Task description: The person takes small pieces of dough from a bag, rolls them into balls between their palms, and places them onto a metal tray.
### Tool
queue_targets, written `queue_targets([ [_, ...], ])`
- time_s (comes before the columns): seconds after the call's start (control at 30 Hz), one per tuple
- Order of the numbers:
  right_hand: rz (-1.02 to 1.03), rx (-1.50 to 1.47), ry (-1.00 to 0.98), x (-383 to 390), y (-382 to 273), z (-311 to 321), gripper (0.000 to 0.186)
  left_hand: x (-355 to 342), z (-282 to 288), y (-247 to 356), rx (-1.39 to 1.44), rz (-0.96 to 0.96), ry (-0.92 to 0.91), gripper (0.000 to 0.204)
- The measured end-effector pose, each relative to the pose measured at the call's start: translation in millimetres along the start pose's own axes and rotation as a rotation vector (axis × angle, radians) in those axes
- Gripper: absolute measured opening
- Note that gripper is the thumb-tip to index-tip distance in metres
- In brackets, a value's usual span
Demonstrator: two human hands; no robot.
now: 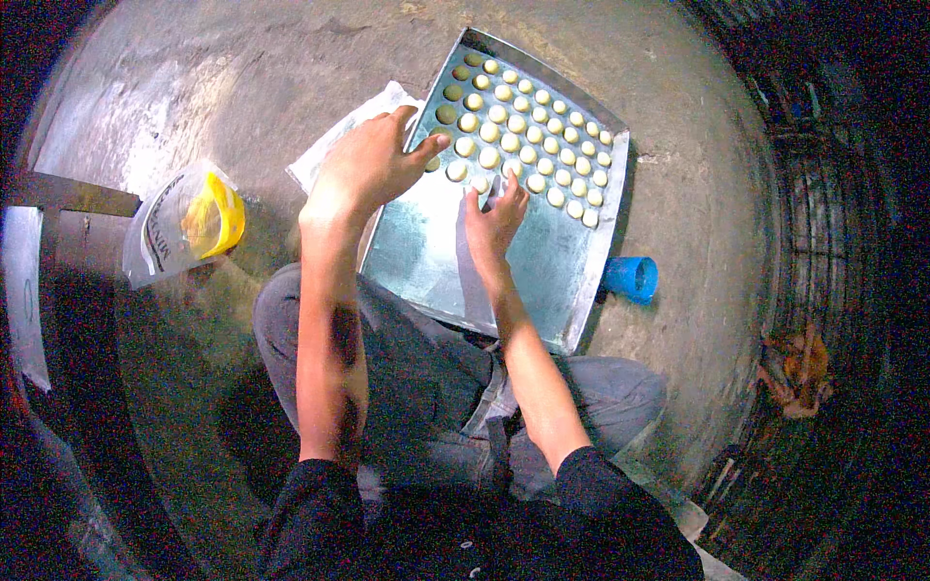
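Note:
A shallow metal tray (412, 254) lies before my folded legs, its far part covered with rows of small, round, pale dough balls (528, 154). My left hand (363, 163) hovers at the tray's left edge, fingers apart and thumb pointing to the leftmost row, where the balls look darker in shadow. I see nothing held in it. Over the middle of the tray, my right hand (496, 218) has its thumb and fingers apart. Its fingertips are at the nearest row, close to one ball (511, 168); whether they touch it, I cannot tell.
Beside the tray's right edge lies a blue cup (634, 279). A white sheet or bag (329, 140) is partly under my left hand. Farther left is a clear plastic bag (179, 228) with yellow in it, next to a wooden piece (82, 194). Concrete floor (262, 58) surrounds these.

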State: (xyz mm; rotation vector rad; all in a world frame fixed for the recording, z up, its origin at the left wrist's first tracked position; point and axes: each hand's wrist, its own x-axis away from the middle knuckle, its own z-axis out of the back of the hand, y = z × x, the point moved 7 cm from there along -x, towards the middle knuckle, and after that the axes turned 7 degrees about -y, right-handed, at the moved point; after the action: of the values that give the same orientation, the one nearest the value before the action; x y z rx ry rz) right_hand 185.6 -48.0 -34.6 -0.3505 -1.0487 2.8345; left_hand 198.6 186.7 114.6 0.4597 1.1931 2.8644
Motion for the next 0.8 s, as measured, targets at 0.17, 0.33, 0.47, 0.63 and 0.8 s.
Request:
queue_targets([
  [0.17, -0.043, -0.174, -0.107, 4, 13, -3, 0.066, -2, 0, 0, -0.035, -0.012, 0.002, 0.072],
  [0.33, 0.065, -0.005, -0.071, 13, 16, 7, 0.056, 2, 3, 3, -0.040, 0.045, -0.023, 0.071],
  [0.47, 0.022, -0.076, -0.070, 10, 12, 4, 0.061, -1, 1, 0, -0.056, 0.043, -0.031, 0.072],
  [0.63, -0.038, -0.046, -0.080, 4, 14, -1, 0.069, -1, 1, 1, -0.056, 0.048, -0.032, 0.073],
  [0.8, -0.006, -0.002, -0.034, 2, 14, -6, 0.074, 0, 0, -1, -0.067, -0.109, 0.141, 0.066],
])
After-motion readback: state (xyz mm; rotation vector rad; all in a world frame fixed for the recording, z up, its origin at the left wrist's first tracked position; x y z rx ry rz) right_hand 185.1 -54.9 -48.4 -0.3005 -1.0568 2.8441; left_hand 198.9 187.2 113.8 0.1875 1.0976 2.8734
